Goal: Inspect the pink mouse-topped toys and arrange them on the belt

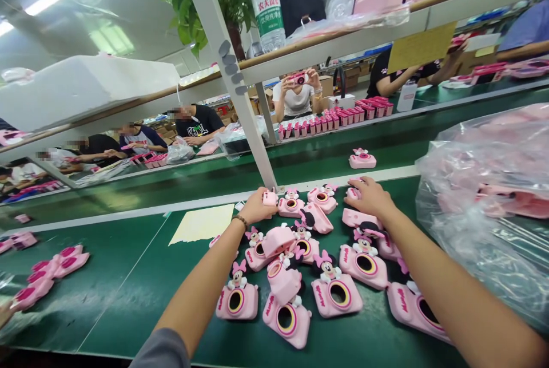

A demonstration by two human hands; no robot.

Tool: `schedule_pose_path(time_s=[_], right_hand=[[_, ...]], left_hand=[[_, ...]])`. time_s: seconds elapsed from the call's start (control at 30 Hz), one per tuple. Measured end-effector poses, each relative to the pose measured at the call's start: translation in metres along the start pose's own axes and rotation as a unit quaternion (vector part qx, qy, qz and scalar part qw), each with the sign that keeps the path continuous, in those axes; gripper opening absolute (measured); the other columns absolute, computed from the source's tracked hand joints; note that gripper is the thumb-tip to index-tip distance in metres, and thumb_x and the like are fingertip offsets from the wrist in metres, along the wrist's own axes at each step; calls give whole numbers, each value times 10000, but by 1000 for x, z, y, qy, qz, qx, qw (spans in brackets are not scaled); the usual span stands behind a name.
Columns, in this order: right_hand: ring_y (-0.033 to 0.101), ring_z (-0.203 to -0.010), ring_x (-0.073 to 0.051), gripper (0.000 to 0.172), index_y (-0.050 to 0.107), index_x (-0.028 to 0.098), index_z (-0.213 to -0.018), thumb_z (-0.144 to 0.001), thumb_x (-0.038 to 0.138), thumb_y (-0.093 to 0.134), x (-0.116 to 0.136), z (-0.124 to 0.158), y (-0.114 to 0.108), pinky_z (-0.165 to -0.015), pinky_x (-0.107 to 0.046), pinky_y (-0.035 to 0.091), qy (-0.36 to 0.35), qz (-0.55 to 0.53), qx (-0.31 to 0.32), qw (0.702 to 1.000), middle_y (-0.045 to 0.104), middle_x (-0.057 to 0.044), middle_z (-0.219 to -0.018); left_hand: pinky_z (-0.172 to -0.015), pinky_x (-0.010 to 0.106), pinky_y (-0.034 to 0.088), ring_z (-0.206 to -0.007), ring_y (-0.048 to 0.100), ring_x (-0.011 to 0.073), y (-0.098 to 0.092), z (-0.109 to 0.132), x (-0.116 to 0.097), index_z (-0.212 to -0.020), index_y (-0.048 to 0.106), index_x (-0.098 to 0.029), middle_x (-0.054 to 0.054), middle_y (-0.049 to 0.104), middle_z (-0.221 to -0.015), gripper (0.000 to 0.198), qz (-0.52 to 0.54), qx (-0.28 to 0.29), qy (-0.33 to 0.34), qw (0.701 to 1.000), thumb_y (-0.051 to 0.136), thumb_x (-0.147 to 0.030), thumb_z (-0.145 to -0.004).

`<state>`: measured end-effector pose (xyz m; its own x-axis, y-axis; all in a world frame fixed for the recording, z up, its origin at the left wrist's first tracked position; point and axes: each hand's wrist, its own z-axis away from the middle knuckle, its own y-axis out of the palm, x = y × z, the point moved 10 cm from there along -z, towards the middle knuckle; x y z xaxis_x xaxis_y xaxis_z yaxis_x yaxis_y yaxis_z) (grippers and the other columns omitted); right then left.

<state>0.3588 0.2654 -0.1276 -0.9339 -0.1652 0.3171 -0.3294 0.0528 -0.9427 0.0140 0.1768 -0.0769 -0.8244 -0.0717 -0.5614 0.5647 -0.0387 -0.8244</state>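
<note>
My left hand (254, 208), with a bracelet at its wrist, is closed around a small pink camera case (270, 198) at the far side of the pile. Opposite it, my right hand (369, 198) curls its fingers over another pink camera case (353, 193), mostly hidden under the palm. Between my forearms lie several pink toy camera cases with mouse figures on top, such as an upright-facing one (350, 297) and one turned over (278, 241). Their round lens openings have yellow and pink rims. One more case (418, 308) is partly covered by my right forearm.
A large clear plastic bag (484, 185) of pink parts stands at the right. A yellow paper sheet (201, 224) lies left of the pile. A lone camera case (362, 159) sits on the green belt (309, 153) beyond the white ledge. A white post (240, 87) rises ahead; co-workers sit across.
</note>
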Motion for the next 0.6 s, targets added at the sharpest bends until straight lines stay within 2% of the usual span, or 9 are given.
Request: schedule_pose_path(time_s=[0.1,0.2,0.3,0.4,0.6], right_hand=[[516,-1271,-400,610,553,292,-1391,-837,547,554,-1,-1,0,-956,-594,488,1,-3,-2,1000,398,-139,-1516],[518,-1270,-399,606,555,289,-1388,-841,548,545,-2,-2,1,-950,-598,491,4,-5,-1,1000,399,-142,-1513],[507,-1281,-407,607,553,291,-1392,-843,550,545,-2,-2,1,-955,-603,487,4,-7,1,1000,397,-146,-1509],[497,-1289,-419,608,551,297,-1397,-847,554,547,-2,-1,1,-961,-609,480,5,-8,2,1000,388,-147,-1517],[509,-1275,-417,607,553,278,-1396,-852,547,549,-2,0,1,-952,-589,494,1,-6,4,1000,391,-149,-1523]], left_hand=[[-909,430,542,-1007,644,222,-14,9,10,-1250,554,-144,99,644,-1165,526,-15,-10,13,1000,709,-454,-855],[-991,503,490,-1100,610,279,-23,24,30,-1161,624,-140,124,635,-1202,592,-49,2,15,999,803,-509,-734],[-1074,535,423,-1229,544,311,-28,35,43,-1265,588,-143,163,569,-1341,645,-72,-1,19,997,801,-453,-741],[-1090,515,416,-1257,529,292,-26,34,41,-1359,519,-156,154,537,-1389,654,-74,-11,34,997,743,-425,-808],[-1044,513,452,-1183,567,282,-15,24,28,-1302,557,-146,143,577,-1306,576,-82,-30,40,995,731,-419,-826]])
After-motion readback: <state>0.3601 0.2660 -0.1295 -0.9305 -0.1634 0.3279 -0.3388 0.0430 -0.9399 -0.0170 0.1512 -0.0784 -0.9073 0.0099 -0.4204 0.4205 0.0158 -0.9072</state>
